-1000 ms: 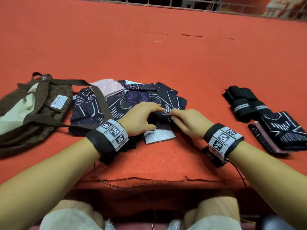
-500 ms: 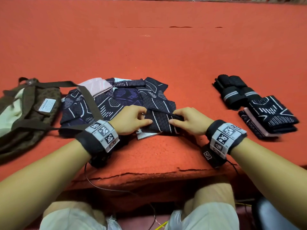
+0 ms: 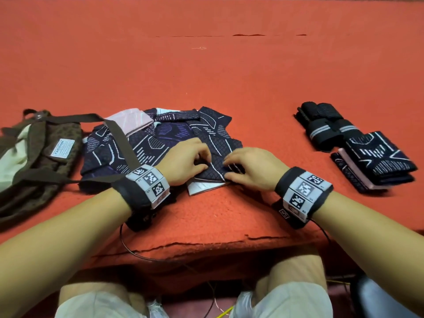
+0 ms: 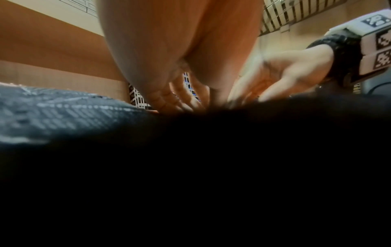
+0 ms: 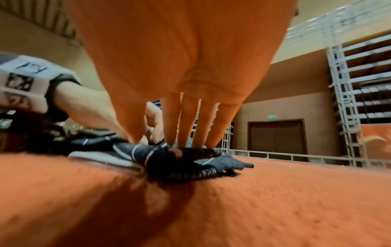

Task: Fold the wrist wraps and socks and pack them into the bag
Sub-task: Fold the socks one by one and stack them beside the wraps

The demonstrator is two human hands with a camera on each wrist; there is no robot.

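Both our hands are pressing one dark patterned sock [image 3: 216,167] onto the orange bench [image 3: 229,76] beside the unfolded pile: left hand [image 3: 183,162] with its grip pinched on the cloth, right hand [image 3: 252,168] with straight fingers [image 5: 186,120] pushing down. Left of us, the bag [image 3: 41,157] is lying open.

The head view is evenly lit from above, with soft, short shadows under both forearms and no glare on the red mat [image 3: 229,76]. Straight lines bow toward its edges, and the folded pile [image 3: 376,161] at the right is slightly smeared. In the left wrist view the lower 2/3 is black, and the cloth [image 4: 63,113] near the lens is out of focus. The right wrist view is bright; the palm glows orange, the hand casts a dark shadow on the mat, and the shelving [image 5: 359,83] curves.
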